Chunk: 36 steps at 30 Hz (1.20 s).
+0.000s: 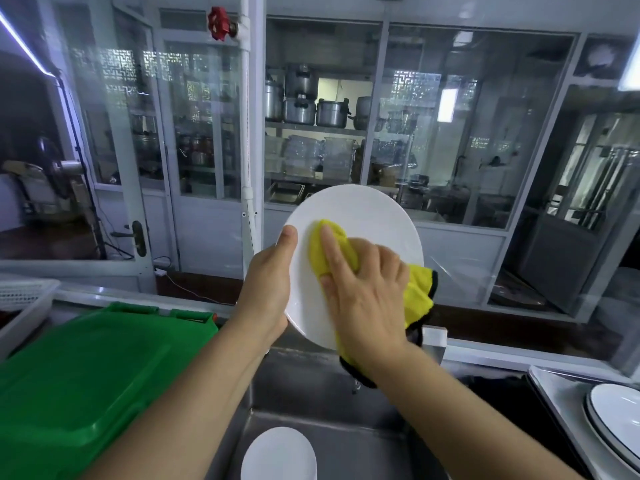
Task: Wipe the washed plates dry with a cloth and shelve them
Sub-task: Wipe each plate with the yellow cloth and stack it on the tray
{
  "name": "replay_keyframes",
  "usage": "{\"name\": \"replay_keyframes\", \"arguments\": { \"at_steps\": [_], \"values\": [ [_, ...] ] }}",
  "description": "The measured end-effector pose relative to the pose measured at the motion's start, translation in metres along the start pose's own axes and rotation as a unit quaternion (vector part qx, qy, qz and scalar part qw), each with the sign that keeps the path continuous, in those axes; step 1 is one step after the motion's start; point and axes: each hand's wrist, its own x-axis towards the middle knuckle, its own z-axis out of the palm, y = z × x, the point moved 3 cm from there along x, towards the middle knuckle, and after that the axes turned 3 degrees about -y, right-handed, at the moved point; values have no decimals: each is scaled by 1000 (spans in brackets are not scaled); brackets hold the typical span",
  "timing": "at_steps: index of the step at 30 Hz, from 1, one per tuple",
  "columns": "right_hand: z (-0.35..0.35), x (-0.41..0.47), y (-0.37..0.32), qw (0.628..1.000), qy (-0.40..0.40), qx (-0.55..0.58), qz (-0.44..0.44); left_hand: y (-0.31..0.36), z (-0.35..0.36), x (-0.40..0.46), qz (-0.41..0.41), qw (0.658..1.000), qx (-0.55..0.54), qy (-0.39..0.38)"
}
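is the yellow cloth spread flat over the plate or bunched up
Bunched up. The yellow cloth is wadded under the right hand against the plate, its loose end hanging off the rim.

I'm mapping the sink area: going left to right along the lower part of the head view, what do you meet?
White basket → green bin lid → left hand gripping the held plate → right hand pressing the yellow cloth → black-rimmed plates.
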Motion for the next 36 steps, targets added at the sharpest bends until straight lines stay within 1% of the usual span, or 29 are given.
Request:
{"name": "replay_keyframes", "arguments": {
  "at_steps": [4, 7, 10, 13, 15, 19, 24, 27, 31, 34, 36],
  "values": [
    [1, -24, -28, 998, -31, 21, -45, -7, -4, 6, -37, 997, -68, 23],
    [1, -34, -30, 997, -30, 32, -70, -10, -6, 5, -51, 994, -91, 28],
    [2, -40, -21, 993, -23, 24, -114, -8, -7, 5, -42, 993, -105, 40],
    [5, -46, -1, 990, -13, 11, -142, -5, -9, 5, -21, 995, -92, 41],
    [6, -49, 16, 991, -1, -7, -136, -1, -12, 3, -1, 996, -72, 54],
    [2, -44, 45, 994, 4, -49, -95, 7, -12, -3, 26, 998, -30, 49],
    [-6, -17, 78, 996, -1, -88, 4, 4, -8, -6, 25, 999, 7, 39],
    [-13, 9, 82, 995, 5, -94, 40, -5, 1, -11, 6, 999, 25, 23],
    [-12, 24, 67, 995, 3, -100, 15, -15, 10, -15, -22, 999, 16, 29],
    [-6, 21, 47, 998, -6, -70, 3, -24, 14, -13, -53, 998, 8, 28],
    [-5, 16, 31, 998, -13, -52, -22, -31, 16, -13, -72, 997, -4, 31]
  ]
}}
